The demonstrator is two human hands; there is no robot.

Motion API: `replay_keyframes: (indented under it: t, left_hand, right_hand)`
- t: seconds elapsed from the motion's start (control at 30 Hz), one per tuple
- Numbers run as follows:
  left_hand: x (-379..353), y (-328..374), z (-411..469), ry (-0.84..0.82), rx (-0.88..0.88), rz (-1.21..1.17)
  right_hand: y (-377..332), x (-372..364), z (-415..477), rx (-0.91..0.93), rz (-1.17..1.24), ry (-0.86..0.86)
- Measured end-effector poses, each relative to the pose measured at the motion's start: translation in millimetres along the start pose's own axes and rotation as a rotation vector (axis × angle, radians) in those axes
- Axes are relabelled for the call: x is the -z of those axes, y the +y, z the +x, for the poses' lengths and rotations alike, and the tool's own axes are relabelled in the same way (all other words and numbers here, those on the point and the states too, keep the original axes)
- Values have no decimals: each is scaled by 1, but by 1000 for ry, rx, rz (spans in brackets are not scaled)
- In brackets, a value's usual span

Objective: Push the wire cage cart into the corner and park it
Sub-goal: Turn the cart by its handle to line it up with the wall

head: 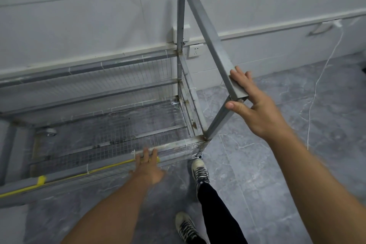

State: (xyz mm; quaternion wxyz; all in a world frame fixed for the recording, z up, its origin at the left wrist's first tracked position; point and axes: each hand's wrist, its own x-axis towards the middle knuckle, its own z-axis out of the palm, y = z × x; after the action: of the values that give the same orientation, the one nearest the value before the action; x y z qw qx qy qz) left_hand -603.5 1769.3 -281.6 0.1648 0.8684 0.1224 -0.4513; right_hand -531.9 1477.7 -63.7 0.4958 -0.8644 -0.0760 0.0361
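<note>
Cart (pixel 111 125): we see its long axis along the wall (pixel 79 25), ahead of both hands.
Left grip (pixel 147 166): fingers flat on near rail.
Right grip (pixel 255 103): open on frame corner, nearer us.

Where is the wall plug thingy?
In the head view, the white wall socket sits low on the tiled wall, near the middle, right beside the cart's tall far corner post.

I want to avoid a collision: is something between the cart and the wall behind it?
Nothing visible blocks it. The wire cage cart already stands close along the wall, and both the left hand and right hand touch its frame.
</note>
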Motion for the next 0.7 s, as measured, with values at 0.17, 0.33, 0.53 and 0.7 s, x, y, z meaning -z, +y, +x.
replay_keyframes:
  t: [0.17,0.33,0.53,0.7]
  left_hand:
    - [10,4,18,0,-19,-13]
    - [30,14,27,-18,-48,16]
    - [38,10,22,-10,-59,72]
    - [61,16,-5,133,-139,-58]
  right_hand:
    - [0,-1,13,-25,19,39]
    - [1,5,37,-48,-14,44]
    - [8,6,40,-38,4,7]
    - [6,12,42,-35,5,-35]
